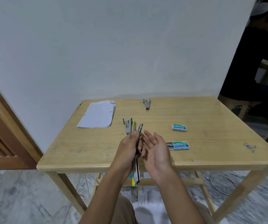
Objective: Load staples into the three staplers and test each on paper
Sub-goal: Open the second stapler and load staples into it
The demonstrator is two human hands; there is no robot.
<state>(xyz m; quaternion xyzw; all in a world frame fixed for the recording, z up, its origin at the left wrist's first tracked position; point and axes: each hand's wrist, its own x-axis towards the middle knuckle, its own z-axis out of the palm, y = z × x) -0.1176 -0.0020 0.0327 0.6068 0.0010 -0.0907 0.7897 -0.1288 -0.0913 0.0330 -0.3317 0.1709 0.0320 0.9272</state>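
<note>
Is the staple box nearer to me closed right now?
No, the nearer staple box is open: its inner tray sticks out of the green sleeve at one end.

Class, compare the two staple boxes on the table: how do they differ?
The near box has its tray slid out leftward; the far box is closed. The near box lies nearer the camera; the far box sits further back. Both are green, marked No.10.

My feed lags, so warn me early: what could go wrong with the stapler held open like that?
The open stapler, gripped by the left hand alone, hangs past the table edge; a slip may drop it. The nearer staple box lies open beside the right hand; a bump might spill strips.
</note>
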